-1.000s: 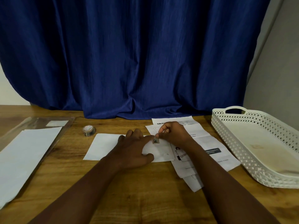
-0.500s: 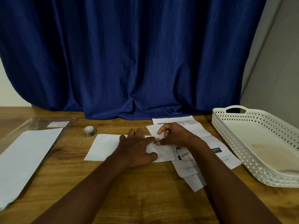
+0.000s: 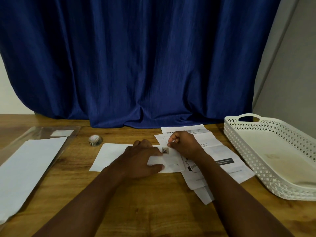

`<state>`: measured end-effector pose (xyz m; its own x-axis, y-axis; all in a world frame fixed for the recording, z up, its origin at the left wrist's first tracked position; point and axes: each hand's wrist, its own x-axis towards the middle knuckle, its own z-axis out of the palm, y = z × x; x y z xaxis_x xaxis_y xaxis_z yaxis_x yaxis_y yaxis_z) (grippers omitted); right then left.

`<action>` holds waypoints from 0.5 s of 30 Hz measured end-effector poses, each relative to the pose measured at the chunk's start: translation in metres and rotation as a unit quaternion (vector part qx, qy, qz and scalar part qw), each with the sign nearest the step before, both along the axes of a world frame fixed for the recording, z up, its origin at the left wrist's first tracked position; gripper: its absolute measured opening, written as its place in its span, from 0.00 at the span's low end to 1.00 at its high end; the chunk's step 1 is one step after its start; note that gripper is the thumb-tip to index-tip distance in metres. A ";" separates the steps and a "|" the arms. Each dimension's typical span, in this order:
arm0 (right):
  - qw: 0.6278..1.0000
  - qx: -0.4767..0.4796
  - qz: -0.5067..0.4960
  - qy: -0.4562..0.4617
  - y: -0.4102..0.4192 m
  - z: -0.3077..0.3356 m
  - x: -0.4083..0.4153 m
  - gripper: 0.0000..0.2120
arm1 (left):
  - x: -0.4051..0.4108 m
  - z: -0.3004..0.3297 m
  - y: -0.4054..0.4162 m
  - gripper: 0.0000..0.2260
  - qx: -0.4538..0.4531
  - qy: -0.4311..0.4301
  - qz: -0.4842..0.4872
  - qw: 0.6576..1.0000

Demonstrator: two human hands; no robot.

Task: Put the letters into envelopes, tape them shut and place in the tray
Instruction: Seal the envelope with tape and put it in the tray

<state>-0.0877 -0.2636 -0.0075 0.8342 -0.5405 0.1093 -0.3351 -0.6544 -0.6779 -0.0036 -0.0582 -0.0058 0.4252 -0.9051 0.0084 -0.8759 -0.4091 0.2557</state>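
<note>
Wooden table; blue curtain behind.

We see a dark blue curtain filling the top & centre of the frame, hanging down to the wooden table. Grey wall at upper right, pale wall at left edge.

White envelope flat on the wood, small patterned tape piece stuck near its right end, tape roll (on its side) just behind, printed letters spread to its right, white perforated tray far right.
</note>
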 end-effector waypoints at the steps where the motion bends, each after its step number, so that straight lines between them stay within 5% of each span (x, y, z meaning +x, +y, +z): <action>1: 1.000 -0.008 -0.001 -0.005 0.000 0.001 -0.001 0.05 | 0.003 0.001 0.001 0.29 -0.020 -0.001 0.004 1.000; 6: 0.998 -0.017 -0.005 -0.066 -0.001 0.010 -0.007 0.06 | 0.033 -0.002 0.012 0.31 -0.062 -0.031 0.084 0.994; 15: 0.995 0.010 0.043 -0.095 0.010 0.016 -0.005 0.05 | 0.040 -0.011 0.006 0.23 -0.096 -0.025 0.070 0.993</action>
